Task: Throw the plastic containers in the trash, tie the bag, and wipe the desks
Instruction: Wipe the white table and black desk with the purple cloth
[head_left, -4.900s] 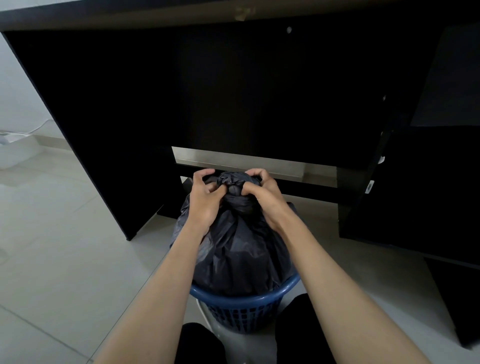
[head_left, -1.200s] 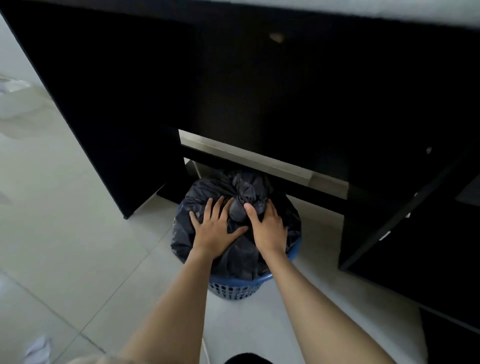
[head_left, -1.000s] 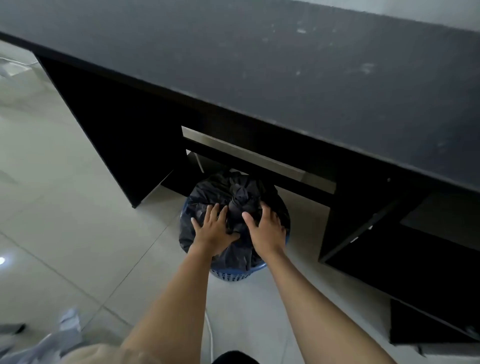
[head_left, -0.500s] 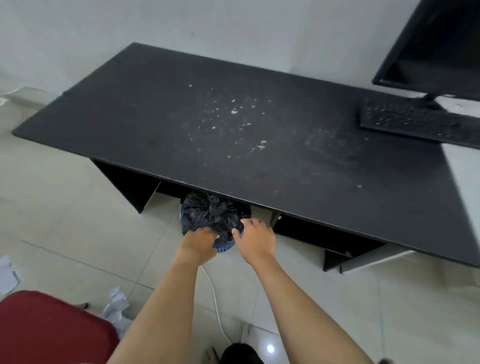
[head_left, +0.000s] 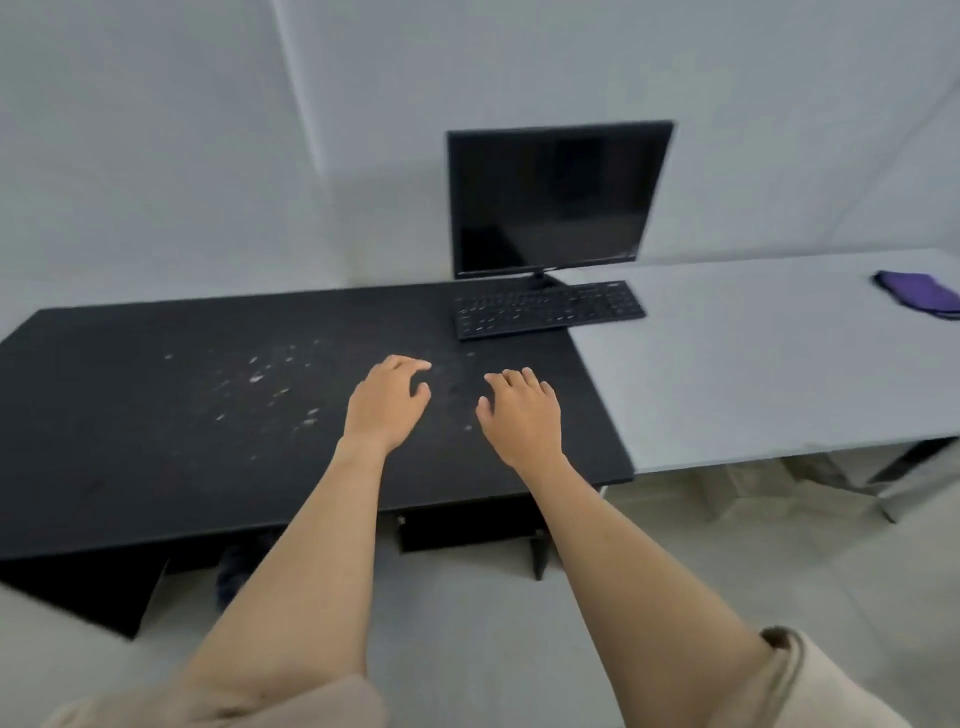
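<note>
A black desk (head_left: 130, 415) fills the left and centre, with white crumbs (head_left: 260, 384) scattered over its middle. My left hand (head_left: 387, 402) and my right hand (head_left: 519, 413) hover side by side over its right part, fingers loosely bent, holding nothing. A white desk (head_left: 753, 364) joins it on the right. A folded purple cloth (head_left: 919, 299) lies at that desk's far right. Under the black desk's front edge, a sliver of the tied dark trash bag (head_left: 236, 564) shows.
A black monitor (head_left: 556, 197) stands at the back where the two desks meet, with a black keyboard (head_left: 548, 309) in front of it. Grey walls close off the back. Pale tiled floor lies in front of the desks.
My hands let go of the tied bag in the basket and rose above the black desk top. The view lifted from under the desk to the desk tops, monitor and cloth.
</note>
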